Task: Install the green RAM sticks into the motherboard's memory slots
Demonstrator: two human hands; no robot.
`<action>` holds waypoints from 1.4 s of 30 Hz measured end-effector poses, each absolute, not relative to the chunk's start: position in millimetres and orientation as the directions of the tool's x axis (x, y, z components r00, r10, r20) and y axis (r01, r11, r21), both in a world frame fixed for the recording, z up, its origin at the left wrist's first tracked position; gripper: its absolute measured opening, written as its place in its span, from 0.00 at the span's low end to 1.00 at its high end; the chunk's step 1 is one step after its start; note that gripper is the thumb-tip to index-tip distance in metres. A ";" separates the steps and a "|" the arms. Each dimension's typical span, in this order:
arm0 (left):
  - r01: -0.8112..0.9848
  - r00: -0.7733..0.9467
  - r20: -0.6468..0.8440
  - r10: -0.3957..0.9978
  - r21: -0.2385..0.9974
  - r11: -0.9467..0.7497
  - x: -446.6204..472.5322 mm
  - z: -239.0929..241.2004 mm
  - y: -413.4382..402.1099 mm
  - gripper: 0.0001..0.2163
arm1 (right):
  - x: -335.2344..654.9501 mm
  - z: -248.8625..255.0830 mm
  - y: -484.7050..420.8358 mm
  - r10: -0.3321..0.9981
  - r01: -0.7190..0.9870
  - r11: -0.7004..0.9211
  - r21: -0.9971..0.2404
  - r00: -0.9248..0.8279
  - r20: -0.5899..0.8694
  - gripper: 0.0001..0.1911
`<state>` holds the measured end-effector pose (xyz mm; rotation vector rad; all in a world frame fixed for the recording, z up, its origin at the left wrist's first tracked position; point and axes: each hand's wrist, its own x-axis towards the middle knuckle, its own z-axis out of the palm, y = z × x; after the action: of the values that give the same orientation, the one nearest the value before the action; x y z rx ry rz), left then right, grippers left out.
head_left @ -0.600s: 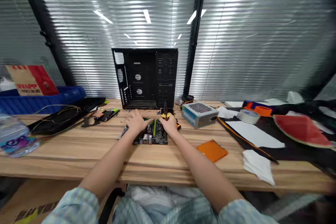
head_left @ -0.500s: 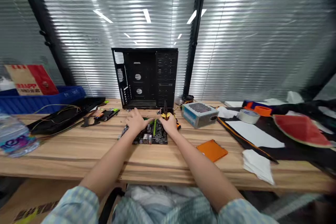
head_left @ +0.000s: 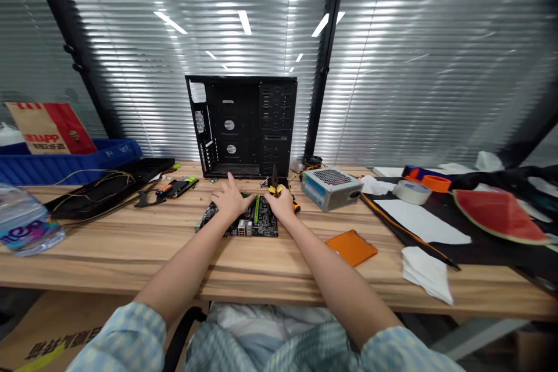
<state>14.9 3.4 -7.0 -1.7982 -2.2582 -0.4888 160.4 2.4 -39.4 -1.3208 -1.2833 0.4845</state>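
A green-and-black computer motherboard (head_left: 257,224) lies flat on the wooden desk (head_left: 122,250), its port side facing me. My left hand (head_left: 231,200) rests on the board's far left part, fingers spread, holding nothing. My right hand (head_left: 281,204) sits at the board's far right corner, curled around the yellow handles of a pair of pliers (head_left: 274,186), whose dark jaws point upward. An orange-and-black screwdriver (head_left: 296,206) lies just right of that hand.
An open black PC case (head_left: 242,128) stands behind the board. A power supply unit (head_left: 332,189) sits to its right, with an orange plate (head_left: 351,247) in front. A blue crate (head_left: 87,157) and water bottle (head_left: 26,221) are left; a tape roll (head_left: 412,192) and papers are right.
The whole scene sits slightly higher in the view as my head shifts. My left hand has moved a little toward the board's middle, and my right hand stays at the pliers.
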 end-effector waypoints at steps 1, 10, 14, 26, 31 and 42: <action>0.972 -0.232 0.360 0.904 0.128 0.199 14.7 -7.1 3.7 0.52 | 160.5 -39.6 2.6 0.861 0.377 0.277 -0.884 0.311 0.402 0.08; 0.970 -0.234 0.342 0.910 0.142 0.196 14.2 -10.8 9.0 0.52 | 160.5 -38.0 1.8 0.863 0.359 0.278 -0.891 0.314 0.396 0.08; 0.970 -0.234 0.293 0.927 0.136 0.202 15.0 -11.7 12.6 0.53 | 160.4 -39.6 3.3 0.864 0.342 0.283 -0.896 0.315 0.393 0.08; 0.951 -0.283 0.212 0.935 0.192 0.244 17.3 -6.2 10.8 0.51 | 160.3 -37.5 1.5 0.867 0.354 0.270 -0.895 0.315 0.386 0.09; 0.945 -0.295 0.227 0.928 0.210 0.250 14.4 -8.9 14.3 0.51 | 160.3 -36.9 0.5 0.866 0.352 0.278 -0.894 0.312 0.392 0.09; 0.943 -0.302 0.216 0.928 0.210 0.258 10.1 -4.4 11.8 0.51 | 160.2 -35.5 -0.6 0.871 0.345 0.271 -0.898 0.310 0.382 0.09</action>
<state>10.1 11.8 -4.4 -1.8261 -2.4525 -0.4651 160.2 -0.6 -35.5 -1.3070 -1.2661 0.5247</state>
